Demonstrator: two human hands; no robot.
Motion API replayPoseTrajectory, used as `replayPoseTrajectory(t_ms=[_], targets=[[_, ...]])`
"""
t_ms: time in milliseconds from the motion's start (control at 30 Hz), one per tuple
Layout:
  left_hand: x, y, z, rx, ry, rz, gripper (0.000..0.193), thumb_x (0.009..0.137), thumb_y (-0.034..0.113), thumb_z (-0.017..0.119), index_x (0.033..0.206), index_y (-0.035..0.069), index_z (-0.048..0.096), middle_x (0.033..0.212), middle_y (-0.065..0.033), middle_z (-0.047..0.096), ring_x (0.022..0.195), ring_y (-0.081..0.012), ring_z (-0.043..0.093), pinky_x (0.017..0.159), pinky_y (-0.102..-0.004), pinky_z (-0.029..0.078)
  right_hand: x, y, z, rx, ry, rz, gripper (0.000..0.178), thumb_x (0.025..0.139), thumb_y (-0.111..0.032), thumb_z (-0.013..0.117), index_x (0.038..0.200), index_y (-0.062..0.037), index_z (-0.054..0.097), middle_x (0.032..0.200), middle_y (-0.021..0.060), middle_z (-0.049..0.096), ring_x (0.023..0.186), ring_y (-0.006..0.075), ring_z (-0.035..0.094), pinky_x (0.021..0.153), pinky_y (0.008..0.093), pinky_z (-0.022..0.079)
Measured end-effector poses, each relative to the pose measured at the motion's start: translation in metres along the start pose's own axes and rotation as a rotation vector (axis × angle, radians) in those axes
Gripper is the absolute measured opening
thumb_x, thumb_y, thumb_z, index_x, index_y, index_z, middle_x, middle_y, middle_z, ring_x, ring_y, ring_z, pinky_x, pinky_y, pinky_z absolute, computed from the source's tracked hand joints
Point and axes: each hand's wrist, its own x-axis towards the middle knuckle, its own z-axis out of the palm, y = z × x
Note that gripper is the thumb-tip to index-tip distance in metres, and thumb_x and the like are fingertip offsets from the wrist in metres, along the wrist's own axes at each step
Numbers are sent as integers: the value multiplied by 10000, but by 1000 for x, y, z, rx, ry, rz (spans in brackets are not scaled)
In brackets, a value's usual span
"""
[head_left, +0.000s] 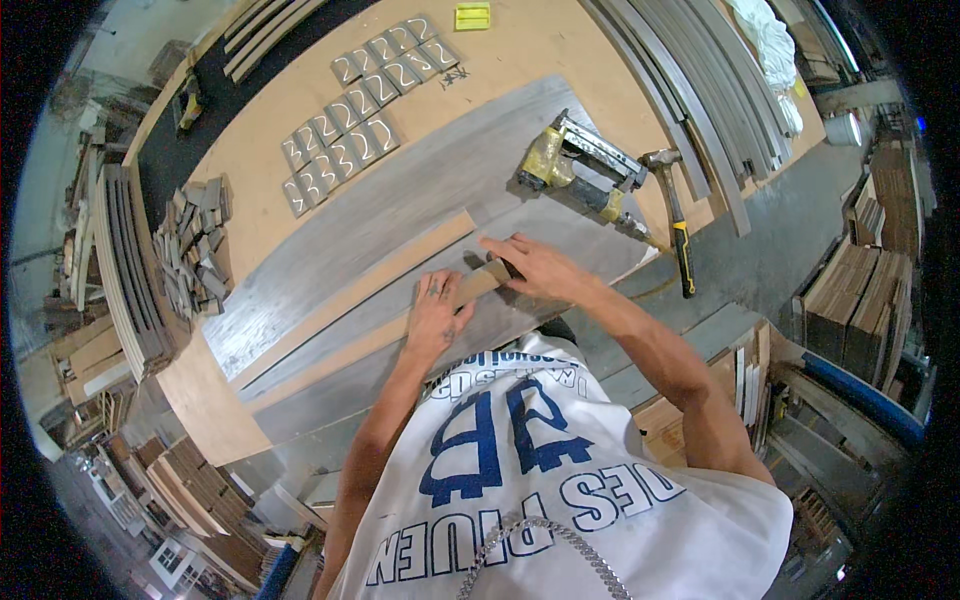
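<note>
A long tan wooden strip [340, 353] lies along the near side of a grey-stained panel [335, 228]. My left hand [436, 314] is closed over this strip, with fingers on its far side and thumb on the near side. At the strip's right end, my right hand [540, 270] is curled round it; a small dark patch shows under the fingers, too hidden to name. A second tan strip [370, 284] rests parallel, just beyond the first. To the right on the panel is a yellow and black nail gun [575, 165], beside a hammer [679, 222] with a black and yellow handle.
Rows of small grey blocks [350, 128] with white marks sit on the tan worktable [250, 215]. Scrap pieces [195, 245] are piled at the left. Long grey slats [690, 85] and a white cloth [765, 50] occupy the far right. A yellow object [473, 16] lies at the back.
</note>
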Motion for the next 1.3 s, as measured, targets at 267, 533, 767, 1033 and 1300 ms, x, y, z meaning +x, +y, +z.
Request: replayPoseTrajectory(t_ms=[267, 533, 767, 1033, 1300], targets=[[-3, -5, 5, -36, 54, 9, 523, 823, 230, 740, 1249, -15, 560, 1222, -182, 524, 1146, -395, 487, 986, -469, 437, 1, 2, -2, -51, -22, -82, 544, 755, -72, 730, 1263, -77, 536, 1131, 121, 596, 1091, 351, 545, 923, 432, 480], [-3, -6, 5, -38, 32, -2, 565, 793, 230, 750, 1265, -11, 554, 1246, -178, 530, 1146, -398, 487, 990, -462, 435, 5, -3, -3, -19, -56, -4, 451, 722, -41, 733, 1146, -53, 580, 1107, 113, 589, 1102, 335, 537, 943, 417, 474], [-1, 9, 0, 33, 1, -61, 667, 800, 267, 762, 1348, -5, 497, 1281, -179, 526, 1187, -389, 469, 1016, -476, 405, -25, -35, -8, 158, 167, 238, 708, 785, -92, 725, 1425, -93, 423, 1262, 202, 572, 1150, 417, 546, 983, 465, 473], [29, 39, 12, -59, -31, -30, 811, 856, 204, 710, 1506, -18, 278, 1335, -226, 513, 1216, -395, 467, 1026, -463, 407, -45, -46, 33, 380, 312, 438, 822, 828, -159, 677, 1527, -52, 259, 1255, 312, 553, 1143, 472, 539, 988, 483, 450], [26, 35, 21, -65, -10, -16, 784, 870, 166, 679, 1496, -46, 256, 1296, -231, 546, 1169, -398, 496, 1012, -451, 421, -48, -46, 32, 438, 297, 412, 836, 858, -205, 643, 1546, -36, 198, 1269, 338, 548, 1174, 483, 531, 1024, 483, 432]])
